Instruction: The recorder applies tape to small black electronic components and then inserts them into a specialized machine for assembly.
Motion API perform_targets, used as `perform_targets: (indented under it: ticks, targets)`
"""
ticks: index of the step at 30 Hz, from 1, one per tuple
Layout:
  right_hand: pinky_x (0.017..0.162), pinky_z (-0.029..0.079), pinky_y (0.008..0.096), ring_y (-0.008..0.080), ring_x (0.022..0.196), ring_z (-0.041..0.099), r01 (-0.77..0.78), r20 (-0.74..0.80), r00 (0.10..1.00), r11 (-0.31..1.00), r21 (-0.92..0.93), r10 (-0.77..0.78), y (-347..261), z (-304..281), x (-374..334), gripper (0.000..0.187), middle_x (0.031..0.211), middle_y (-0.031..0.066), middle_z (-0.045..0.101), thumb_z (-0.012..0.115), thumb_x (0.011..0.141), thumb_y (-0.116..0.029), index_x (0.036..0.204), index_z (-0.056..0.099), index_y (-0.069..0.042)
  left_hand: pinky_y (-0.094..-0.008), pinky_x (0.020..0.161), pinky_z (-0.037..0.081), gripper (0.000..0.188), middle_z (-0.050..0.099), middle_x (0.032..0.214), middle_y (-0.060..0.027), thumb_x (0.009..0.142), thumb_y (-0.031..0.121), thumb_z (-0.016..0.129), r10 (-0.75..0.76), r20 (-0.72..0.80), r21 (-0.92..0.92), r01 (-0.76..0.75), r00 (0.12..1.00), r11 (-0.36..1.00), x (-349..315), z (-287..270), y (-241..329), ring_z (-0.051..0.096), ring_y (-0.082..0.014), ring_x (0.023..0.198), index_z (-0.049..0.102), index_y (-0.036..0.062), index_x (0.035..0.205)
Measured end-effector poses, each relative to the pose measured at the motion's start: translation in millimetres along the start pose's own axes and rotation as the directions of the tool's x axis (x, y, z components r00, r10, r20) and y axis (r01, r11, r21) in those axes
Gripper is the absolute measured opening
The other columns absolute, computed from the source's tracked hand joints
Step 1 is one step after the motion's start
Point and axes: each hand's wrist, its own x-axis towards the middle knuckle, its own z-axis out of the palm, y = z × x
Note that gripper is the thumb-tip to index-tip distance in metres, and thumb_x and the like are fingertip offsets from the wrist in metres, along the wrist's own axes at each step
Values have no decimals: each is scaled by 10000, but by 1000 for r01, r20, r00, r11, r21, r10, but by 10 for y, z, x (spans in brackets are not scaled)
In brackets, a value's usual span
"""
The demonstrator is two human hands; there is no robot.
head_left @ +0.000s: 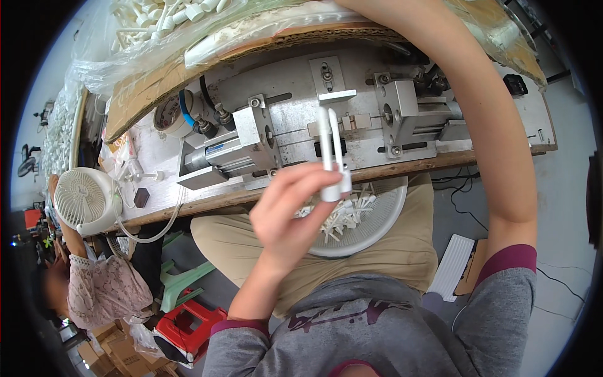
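My left hand (286, 210) is raised above my lap, in front of the bench edge. Its thumb and fingers pinch what look like two white plastic pieces (336, 141) with long thin stems pointing up and thicker round ends at the fingertips. Behind them stands a metal clamping fixture (342, 124) with a cylinder unit on each side. My right forearm (490, 119) stretches up and over the right side of the bench; the hand itself lies beyond the upper edge of the picture.
A pale basket (389, 220) holding many small white parts rests on my lap. Cardboard (147, 94) and a plastic bag of white pieces (160, 19) lie along the bench's back. At left are a small fan (88, 200), a tape roll (169, 116), a red stool (191, 330) and another person (103, 286).
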Motion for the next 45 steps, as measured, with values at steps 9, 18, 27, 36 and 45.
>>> perform_targets:
  ticks: [9,18,27,36,45]
  targets:
    - [647,442,264,161,728,557,197,-315,948,862,466,-47,-358,-99,-774,289,863,77,592,708,773,-132,1027,631,-18,-403,845,567,413,594,1035,-138,641,-115,763,-417,-28,-785,239,908,572,-308,-263,-39,646,-293,966,579,24,985]
    - [601,503,189,63,690,610,-531,574,814,-283,799,92,-756,-54,-1785,208,875,53,659,682,871,-80,1036,654,44,-419,849,573,318,604,992,-141,666,-89,773,-415,-5,-862,207,910,462,-371,-192,19,664,-316,944,592,8,909]
    - [555,471,194,92,654,597,-486,563,826,-482,729,17,-809,23,-1861,192,906,66,613,688,862,-72,1021,681,35,-376,806,586,269,635,953,-143,671,-35,799,-255,-56,-607,170,965,776,-340,-252,173,679,-265,901,611,23,854]
    - [530,455,182,82,677,610,-438,549,830,-494,751,98,-837,22,-1887,156,867,65,629,724,830,-68,935,675,37,-338,761,588,369,647,956,-136,584,30,868,-247,-27,-512,199,969,836,-330,-304,193,679,-250,881,652,28,882]
    - [449,374,157,33,561,550,-521,632,765,-457,721,124,-773,-71,-1900,177,718,58,656,758,801,-73,873,643,41,-272,741,596,422,522,1234,-217,649,-58,784,-332,10,-300,319,943,899,-183,-351,217,656,-207,913,667,-59,1055]
